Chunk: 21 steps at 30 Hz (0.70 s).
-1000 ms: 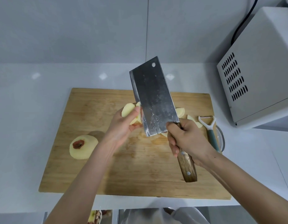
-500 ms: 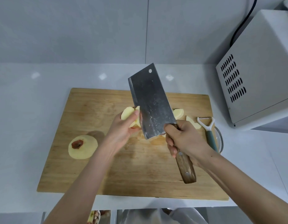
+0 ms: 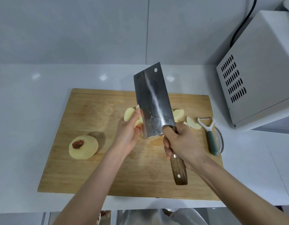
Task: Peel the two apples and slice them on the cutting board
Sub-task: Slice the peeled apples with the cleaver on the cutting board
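Here, the fingers [image 3: 136, 114] of my left hand [image 3: 127, 135] are curled round a peeled apple piece [image 3: 129, 115], thumb pressed on its near face. Whether the piece rests on the cutting board [image 3: 91, 176] or is lifted just off it, I cannot tell. My right hand [image 3: 181, 142] is wrapped tightly round the wooden handle of the cleaver [image 3: 151, 101], close up against the blade.

The relation that matters is this: the piece lies immediately left of the blade, at its cutting edge. The blade's long axis runs away from me and tilts upward, tip high and heel low near the board. I judge the next cut needs the edge brought down through the piece, with my left thumb kept clear of it.

Outward to the right of the blade lie the cut slices [image 3: 178, 113]. Beyond them is a peeler [image 3: 208, 132] at the board's right edge. Well to the left of my left hand, and nearer it than my right, sits the whole peeled apple [image 3: 83, 147], stem end up and not yet sliced. The board lies on a white tabletop [image 3: 26, 127], and a white appliance [image 3: 257, 78] stands far right.
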Tool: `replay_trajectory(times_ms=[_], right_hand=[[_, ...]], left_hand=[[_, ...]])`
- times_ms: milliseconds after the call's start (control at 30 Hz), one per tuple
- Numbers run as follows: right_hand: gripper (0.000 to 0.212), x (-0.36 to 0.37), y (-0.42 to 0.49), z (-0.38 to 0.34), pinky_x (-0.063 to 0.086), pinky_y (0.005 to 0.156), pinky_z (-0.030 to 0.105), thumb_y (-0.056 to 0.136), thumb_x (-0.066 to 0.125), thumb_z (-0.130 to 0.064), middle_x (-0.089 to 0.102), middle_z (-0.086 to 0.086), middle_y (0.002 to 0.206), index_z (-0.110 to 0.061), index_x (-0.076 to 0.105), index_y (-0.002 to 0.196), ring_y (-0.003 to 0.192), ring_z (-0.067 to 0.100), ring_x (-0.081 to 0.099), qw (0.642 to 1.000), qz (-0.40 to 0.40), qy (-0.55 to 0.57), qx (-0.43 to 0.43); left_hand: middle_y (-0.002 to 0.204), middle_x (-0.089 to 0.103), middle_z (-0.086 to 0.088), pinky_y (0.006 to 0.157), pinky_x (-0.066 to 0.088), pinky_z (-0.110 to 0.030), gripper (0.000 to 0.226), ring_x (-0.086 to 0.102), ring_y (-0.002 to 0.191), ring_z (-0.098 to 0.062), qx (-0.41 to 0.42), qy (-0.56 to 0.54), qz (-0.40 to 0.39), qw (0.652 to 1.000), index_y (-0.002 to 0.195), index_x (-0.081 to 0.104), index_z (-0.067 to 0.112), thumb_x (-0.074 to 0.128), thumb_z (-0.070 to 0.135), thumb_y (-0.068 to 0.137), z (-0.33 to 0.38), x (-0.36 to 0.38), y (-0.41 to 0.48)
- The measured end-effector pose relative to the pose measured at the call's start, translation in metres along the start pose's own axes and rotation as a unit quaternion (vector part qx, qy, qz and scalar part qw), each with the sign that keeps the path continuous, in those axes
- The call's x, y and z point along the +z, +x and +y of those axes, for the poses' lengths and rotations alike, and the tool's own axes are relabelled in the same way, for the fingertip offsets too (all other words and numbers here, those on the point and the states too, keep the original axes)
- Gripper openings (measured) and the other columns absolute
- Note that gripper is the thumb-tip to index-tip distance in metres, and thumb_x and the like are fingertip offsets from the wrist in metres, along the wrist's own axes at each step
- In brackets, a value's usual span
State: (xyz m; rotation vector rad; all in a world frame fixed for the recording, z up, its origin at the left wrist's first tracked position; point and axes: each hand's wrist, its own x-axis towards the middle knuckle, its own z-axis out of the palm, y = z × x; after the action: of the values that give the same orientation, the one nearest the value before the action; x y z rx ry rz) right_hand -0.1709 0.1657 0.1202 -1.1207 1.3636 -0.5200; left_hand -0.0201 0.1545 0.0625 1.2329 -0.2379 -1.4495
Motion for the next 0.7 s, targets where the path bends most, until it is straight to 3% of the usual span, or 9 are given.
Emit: replay_trajectory(times_ms=[100, 300, 533, 633, 700], right_hand=[[0.031, 0.001, 0.001, 0.004, 0.032, 0.036, 0.02, 0.091, 0.044, -0.006, 0.042, 0.002, 0.039, -0.008, 0.041, 0.059, 0.031, 0.016, 0.04, 1.0, 0.006, -0.001, -0.001], [0.03, 0.003, 0.002, 0.009, 0.037, 0.041, 0.025, 0.092, 0.044, -0.008, 0.043, 0.004, 0.042, -0.008, 0.042, 0.062, 0.034, 0.016, 0.04, 1.0, 0.001, 0.01, -0.008], [0.031, -0.006, 0.007, 0.007, 0.039, 0.039, 0.024, 0.09, 0.043, -0.007, 0.041, 0.002, 0.041, -0.008, 0.043, 0.059, 0.033, 0.016, 0.038, 0.999, -0.028, 0.023, 0.035], [0.02, -0.008, 0.008, 0.009, 0.038, 0.039, 0.024, 0.09, 0.044, -0.008, 0.041, 0.003, 0.045, -0.005, 0.048, 0.071, 0.034, 0.016, 0.037, 0.997, -0.04, 0.041, 0.043], [0.022, -0.015, 0.007, 0.009, 0.036, 0.04, 0.025, 0.091, 0.045, -0.01, 0.041, 0.003, 0.045, -0.007, 0.045, 0.069, 0.035, 0.016, 0.036, 0.995, -0.052, 0.063, 0.052]], left_hand=[[0.086, 0.069, -0.003, 0.087, 0.049, -0.046, 0.018, 0.063, 0.076, -0.015, -0.002, 0.01, 0.005, 1.0, 0.105, 0.065, 0.008, 0.06, 0.019, 0.092, -0.007, 0.0, -0.003], [0.08, 0.071, 0.003, 0.085, 0.052, -0.044, 0.007, 0.065, 0.075, -0.013, 0.019, 0.035, 0.042, 0.998, 0.095, 0.066, 0.014, 0.061, 0.018, 0.092, -0.007, 0.004, -0.004], [0.084, 0.068, -0.003, 0.095, 0.047, -0.052, 0.013, 0.062, 0.079, -0.018, -0.027, 0.067, -0.006, 0.997, 0.097, 0.063, 0.008, 0.065, 0.017, 0.088, 0.001, -0.006, -0.001], [0.086, 0.069, -0.006, 0.084, 0.054, -0.043, 0.014, 0.065, 0.075, -0.016, -0.038, 0.039, -0.048, 0.997, 0.098, 0.063, 0.008, 0.058, 0.02, 0.092, 0.003, -0.009, -0.003], [0.089, 0.069, -0.009, 0.068, 0.058, -0.036, 0.032, 0.065, 0.07, -0.018, -0.088, -0.044, -0.104, 0.99, 0.101, 0.062, 0.006, 0.049, 0.034, 0.093, 0.01, -0.016, -0.005]])
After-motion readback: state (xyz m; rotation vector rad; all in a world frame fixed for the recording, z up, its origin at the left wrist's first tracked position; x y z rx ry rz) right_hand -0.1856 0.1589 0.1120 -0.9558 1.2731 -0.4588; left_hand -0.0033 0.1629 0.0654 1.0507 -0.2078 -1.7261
